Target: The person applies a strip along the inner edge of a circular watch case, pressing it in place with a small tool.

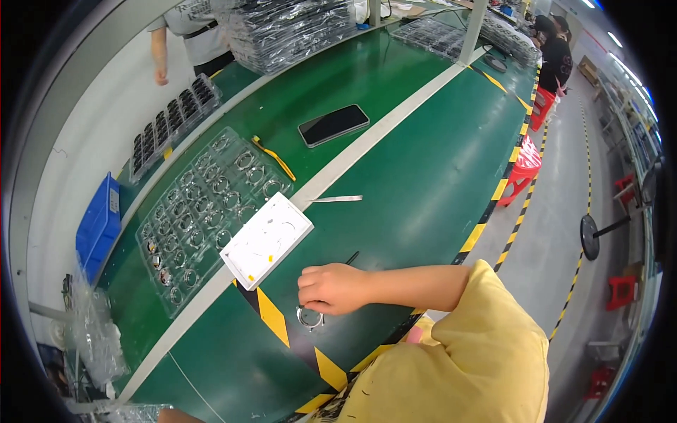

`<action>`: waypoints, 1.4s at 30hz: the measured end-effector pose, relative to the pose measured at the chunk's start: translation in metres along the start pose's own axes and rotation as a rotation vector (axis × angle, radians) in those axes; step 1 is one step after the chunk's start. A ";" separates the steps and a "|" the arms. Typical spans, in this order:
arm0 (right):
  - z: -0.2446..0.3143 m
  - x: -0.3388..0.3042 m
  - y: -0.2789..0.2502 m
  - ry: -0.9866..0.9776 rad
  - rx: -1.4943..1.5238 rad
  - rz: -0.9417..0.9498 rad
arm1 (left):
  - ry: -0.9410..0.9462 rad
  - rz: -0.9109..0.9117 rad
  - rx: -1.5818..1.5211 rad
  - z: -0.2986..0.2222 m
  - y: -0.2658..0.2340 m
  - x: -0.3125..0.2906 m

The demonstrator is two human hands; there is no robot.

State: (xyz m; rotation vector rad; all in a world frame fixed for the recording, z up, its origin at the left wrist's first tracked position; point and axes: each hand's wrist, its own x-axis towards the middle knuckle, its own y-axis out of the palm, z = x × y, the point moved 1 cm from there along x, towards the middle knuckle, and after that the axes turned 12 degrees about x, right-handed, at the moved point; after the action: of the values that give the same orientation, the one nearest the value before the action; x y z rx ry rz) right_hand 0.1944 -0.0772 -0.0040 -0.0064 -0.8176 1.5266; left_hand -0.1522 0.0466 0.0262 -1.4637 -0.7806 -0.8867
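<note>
My right hand (333, 287) reaches in from the right over the green tabletop, its fingers curled together. Thumb and fingertips close on the upper edge of a round silver watch case (310, 319), an open ring with small lugs. The undersides of the fingers are hidden. A thin dark stick-like tool (352, 257) shows just behind the knuckles; whether the hand touches it is unclear. Beyond the hand is a white shallow box (268, 236) with small yellow bits and fine loops on it. At the lower left edge only a patch of my left arm (176, 416) appears.
A clear tray (204, 204) holds several watch cases. Around it are a yellow-handled brush (273, 158), a black phone (333, 125), metal tweezers (337, 199) and a blue bin (99, 224). Stacked plastic trays (282, 35) stand at the back; a person (190, 35) is beside them.
</note>
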 end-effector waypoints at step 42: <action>-0.007 0.010 -0.001 0.139 -0.086 0.010 | -0.553 0.547 -0.397 -0.046 0.100 0.054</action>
State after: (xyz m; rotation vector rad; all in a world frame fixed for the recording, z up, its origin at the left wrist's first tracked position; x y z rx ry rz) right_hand 0.1970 -0.0657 -0.0042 -0.1788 -0.7721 1.4820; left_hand -0.0427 -0.0085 0.0259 -2.1857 -0.5547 -0.2134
